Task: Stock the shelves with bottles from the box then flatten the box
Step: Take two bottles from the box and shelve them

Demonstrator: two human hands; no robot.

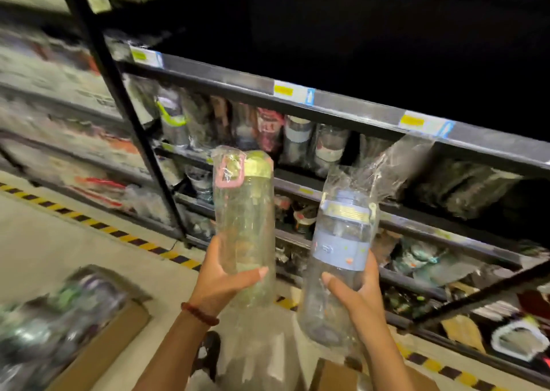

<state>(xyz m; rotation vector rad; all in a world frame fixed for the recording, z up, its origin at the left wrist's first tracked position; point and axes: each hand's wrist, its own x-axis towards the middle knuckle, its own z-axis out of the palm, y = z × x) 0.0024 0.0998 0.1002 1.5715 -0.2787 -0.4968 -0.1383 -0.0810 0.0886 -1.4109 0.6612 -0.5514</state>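
Two bottles are up in front of me, one in each hand, both in loose plastic wrap. My left hand has its fingers clamped around the lower part of the clear bottle with the green lid and pink loop. My right hand grips the blue-banded bottle the same way, low on its body. The wrap looks slick, so I judge either one could slide down through my grip, and holding them so low could let the tops tip. The loose wrap above the blue-banded one might snag the shelf edge as I push it in. A box with more bottles sits on the floor at my lower left, well apart from both hands.
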